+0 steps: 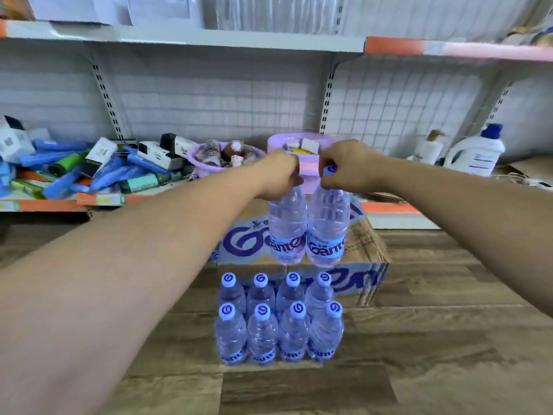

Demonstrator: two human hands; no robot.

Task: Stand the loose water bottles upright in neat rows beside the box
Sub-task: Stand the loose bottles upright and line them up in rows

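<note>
Shop aisle: wood-pattern floor (419, 339) in front of shelving (209, 40) with a wire-mesh back. Below the fingers, a printed cardboard box (248, 241) on the floor. Nearer the body than the fingers, eight standing bottles (278, 322) in two touching rows of four, caps up, just beside the box.

Left hand (281, 172): clenched round the neck of the left bottle (287, 232), cap hidden in the fist.
Right hand (344, 166): pinching the cap of the right bottle (327, 235) between thumb and fingertips.
Both bottles: hanging straight down from the fingers, side by side, touching, in the air above the box.

Step in hand, as judged: transfer of the pair to the rows.

Recommended procedure:
1. Grip at the necks throughout; hold the bodies vertical to limit swing.
2. Bring the pair toward the body, to the near side of the front row.
3. Lower to full, flat base contact with the floor.
4. Align caps with the existing columns, shoulders touching the neighbours.
5. Release only once steady; lift the fingers straight up to avoid tipping a neighbour.
</note>
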